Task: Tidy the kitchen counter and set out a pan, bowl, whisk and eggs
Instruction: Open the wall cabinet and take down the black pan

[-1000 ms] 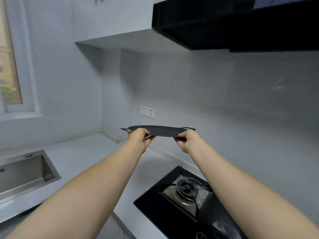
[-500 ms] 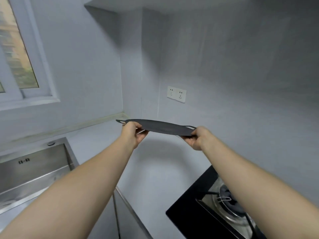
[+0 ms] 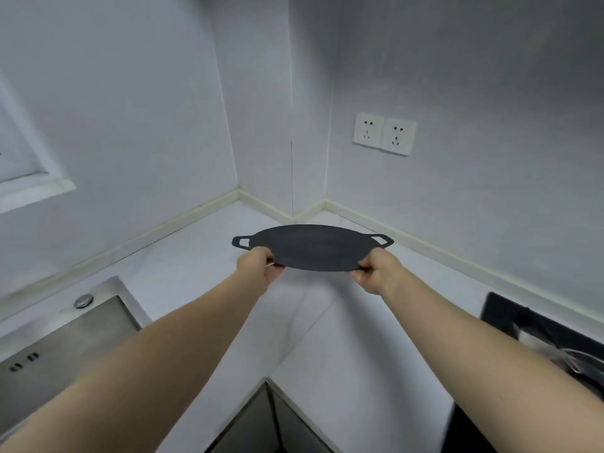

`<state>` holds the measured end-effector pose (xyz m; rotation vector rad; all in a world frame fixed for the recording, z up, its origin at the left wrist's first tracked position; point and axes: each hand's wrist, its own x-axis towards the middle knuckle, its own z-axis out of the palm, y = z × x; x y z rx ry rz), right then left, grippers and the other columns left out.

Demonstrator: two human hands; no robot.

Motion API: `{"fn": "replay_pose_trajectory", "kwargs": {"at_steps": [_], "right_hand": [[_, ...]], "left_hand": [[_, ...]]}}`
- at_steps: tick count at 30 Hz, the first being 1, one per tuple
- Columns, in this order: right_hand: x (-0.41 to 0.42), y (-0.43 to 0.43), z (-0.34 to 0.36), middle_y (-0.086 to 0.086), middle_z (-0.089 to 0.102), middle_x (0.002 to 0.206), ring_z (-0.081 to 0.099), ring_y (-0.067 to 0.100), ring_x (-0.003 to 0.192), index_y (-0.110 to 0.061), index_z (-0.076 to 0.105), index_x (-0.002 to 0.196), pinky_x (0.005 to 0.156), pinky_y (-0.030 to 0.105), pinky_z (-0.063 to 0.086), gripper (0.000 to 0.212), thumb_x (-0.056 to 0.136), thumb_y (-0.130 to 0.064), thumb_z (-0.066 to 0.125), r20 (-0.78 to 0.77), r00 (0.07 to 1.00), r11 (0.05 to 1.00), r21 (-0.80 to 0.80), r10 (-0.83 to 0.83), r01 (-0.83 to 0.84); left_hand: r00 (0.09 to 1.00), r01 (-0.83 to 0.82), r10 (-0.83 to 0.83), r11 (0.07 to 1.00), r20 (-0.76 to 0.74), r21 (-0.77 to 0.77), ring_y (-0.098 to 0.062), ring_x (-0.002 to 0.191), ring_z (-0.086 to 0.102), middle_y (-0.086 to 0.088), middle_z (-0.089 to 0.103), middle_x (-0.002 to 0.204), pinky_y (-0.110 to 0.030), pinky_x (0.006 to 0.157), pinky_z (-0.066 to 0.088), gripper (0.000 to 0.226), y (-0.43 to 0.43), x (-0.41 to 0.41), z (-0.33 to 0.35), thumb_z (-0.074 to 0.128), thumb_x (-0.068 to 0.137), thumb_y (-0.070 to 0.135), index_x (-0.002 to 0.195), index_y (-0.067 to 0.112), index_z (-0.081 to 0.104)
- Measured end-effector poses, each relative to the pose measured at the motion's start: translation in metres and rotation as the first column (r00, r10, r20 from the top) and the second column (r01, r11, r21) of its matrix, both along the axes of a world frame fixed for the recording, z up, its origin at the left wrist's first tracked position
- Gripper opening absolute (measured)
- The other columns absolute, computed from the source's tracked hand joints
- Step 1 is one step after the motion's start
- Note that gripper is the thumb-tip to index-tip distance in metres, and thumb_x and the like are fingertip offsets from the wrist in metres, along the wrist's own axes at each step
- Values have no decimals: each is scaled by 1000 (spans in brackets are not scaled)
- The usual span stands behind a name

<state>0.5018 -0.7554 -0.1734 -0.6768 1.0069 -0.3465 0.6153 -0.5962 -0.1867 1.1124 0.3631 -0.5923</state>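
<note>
You grip the flat dark pan (image 3: pixel 312 248) by its near rim with both hands. Your left hand (image 3: pixel 260 268) pinches the left side and your right hand (image 3: pixel 379 273) the right, fingers (image 3: pixel 364 269) curled round the edge with their tips hidden underneath. The pan hangs roughly level over the inner corner of the desk (image 3: pixel 202 256), both loop handles free. At the left, the sink (image 3: pixel 65 348) is cut off by the frame. At the right, the stove (image 3: pixel 539 335) is blurred and partly hidden behind your forearm.
</note>
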Motion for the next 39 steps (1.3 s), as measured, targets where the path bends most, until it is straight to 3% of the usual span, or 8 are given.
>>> {"fn": "replay_pose_trajectory", "kwargs": {"at_steps": [4,15,19,25,30,34,36,39], "right_hand": [[21,7,-31,8,59,81,58,22,71,-7,54,89,78,34,49,39,86,19,24,-46,998,998,41,-39,41],[52,5,-104,13,58,114,59,28,97,-6,52,117,74,36,49,46,87,20,27,-120,990,997,0,-78,79],[54,8,-123,12,57,118,58,28,99,-4,50,124,54,31,51,49,88,19,28,-150,987,998,-17,-64,62],[60,8,-150,12,58,99,58,27,85,-4,52,115,59,32,47,42,86,18,30,-265,964,998,-57,-28,13],[59,6,-160,9,58,76,53,20,60,-2,55,91,53,28,39,14,82,8,56,-502,863,982,-126,60,-141],[61,9,-158,9,53,68,47,18,51,-6,49,73,51,26,35,17,85,3,56,-565,821,967,-148,88,-205],[63,14,-153,12,56,77,50,20,56,-4,52,84,51,27,38,8,87,3,51,-533,842,977,-119,86,-175],[62,20,-148,13,58,92,55,22,68,-6,50,103,53,29,44,15,90,-2,45,-451,887,991,-36,99,-129]], "left_hand": [[998,36,-29,993,-59,114,-24,69,62,-14,63,86,-30,63,53,42,1,30,-35,46,83,-13,123,-2,54],[991,82,-55,968,-119,235,-22,71,56,-11,56,81,-36,75,50,38,-1,68,-97,37,89,-14,121,-1,52],[988,108,-75,963,-136,248,-22,72,57,-10,56,82,-37,77,50,38,-1,73,-111,36,89,-15,119,1,52],[984,115,-71,952,-162,284,-20,70,55,-8,55,80,-34,75,50,28,0,80,-130,38,90,-12,107,6,52],[985,140,-96,930,-144,340,-25,84,59,-12,58,95,-36,83,52,18,4,85,-143,43,89,-12,88,3,53],[984,110,-60,943,-166,314,-26,79,62,-15,61,94,-34,71,56,12,11,86,-147,49,87,-9,87,1,56],[975,99,-39,959,-220,265,-24,78,62,-14,61,95,-32,71,56,13,13,83,-143,47,90,-5,99,0,55],[959,162,-85,948,-271,275,-26,94,64,-14,60,105,-31,78,53,23,16,80,-132,43,92,-3,112,3,53]]}}
